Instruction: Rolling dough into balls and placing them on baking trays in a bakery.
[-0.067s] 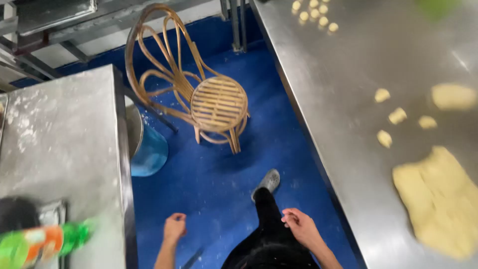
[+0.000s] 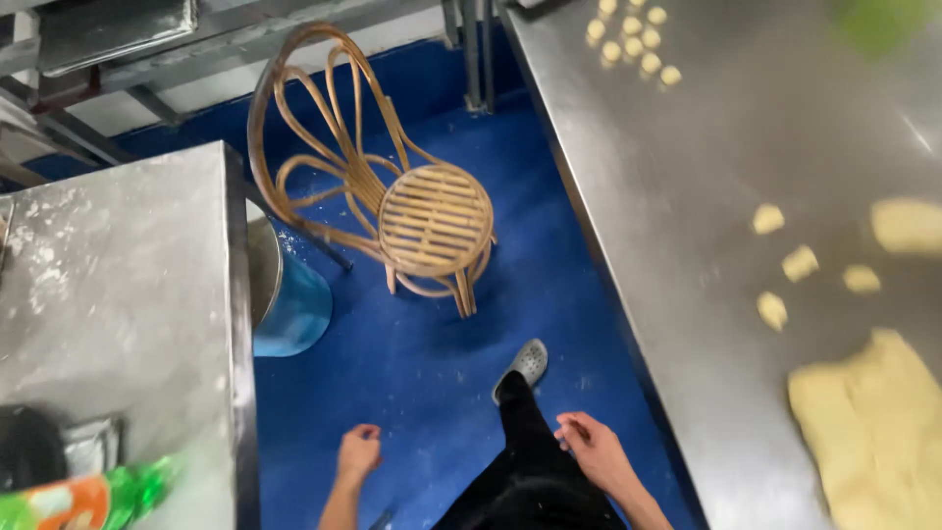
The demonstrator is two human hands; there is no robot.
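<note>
Between 2 steel tables, above the blue floor (image 2: pixel 432 363), both hands are held low and empty; the left hand (image 2: pixel 359 451) is loosely curled with nothing gripped, and the right hand (image 2: pixel 593 450) is half open, fingers relaxed, also with nothing gripped; nearest to them are 1 dark-trousered leg and 1 grey clog (image 2: pixel 522 367), planted well short of 1 rattan chair (image 2: pixel 412 206); a trip could be caused by the chair legs or by the flour dusted on the floor; 1 blue bin (image 2: pixel 290 304) is tucked by the left table (image 2: pixel 118 294); on the right table (image 2: pixel 687 196), 1 dough sheet (image 2: pixel 873 432) and 4 cut pieces (image 2: pixel 800 263) are counted, and about 9 more far back; 1 green bottle (image 2: pixel 88 496) could be rolled off the edge.
</note>
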